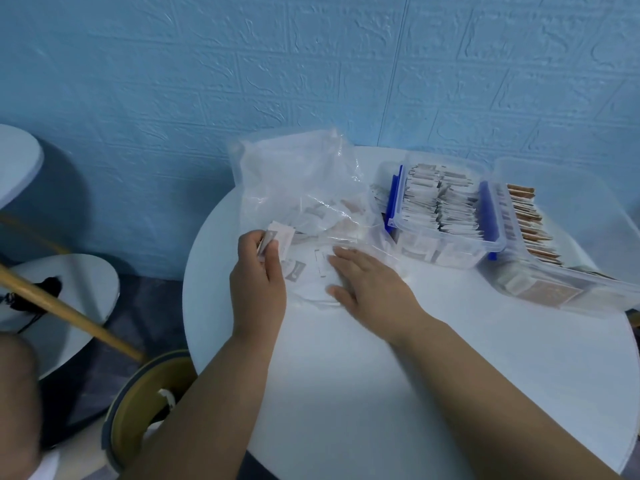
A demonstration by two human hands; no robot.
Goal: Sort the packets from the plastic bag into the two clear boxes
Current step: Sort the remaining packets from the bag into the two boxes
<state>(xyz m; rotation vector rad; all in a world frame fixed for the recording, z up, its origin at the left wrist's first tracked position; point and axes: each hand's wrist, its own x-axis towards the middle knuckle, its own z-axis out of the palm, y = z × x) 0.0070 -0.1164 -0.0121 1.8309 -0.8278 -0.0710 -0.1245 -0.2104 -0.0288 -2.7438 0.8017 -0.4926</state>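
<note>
My left hand (258, 275) pinches a few packets (278, 237); my right hand (372, 282) lies flat on the plastic bag (298, 174). I'd pin the bag firmly and check each print before filling the boxes (446, 234).

Plastic bag (298, 188) lies left of two boxes (440, 216) on table (381, 375).

Our left hand (258, 275) is curled, thumb and fingers pinching a few packets (278, 237), its bare forearm running up from the bottom edge. Our right hand (369, 284) lies palm down just beside it, fingers straight and slightly spread, forearm angled in from the lower right.
</note>
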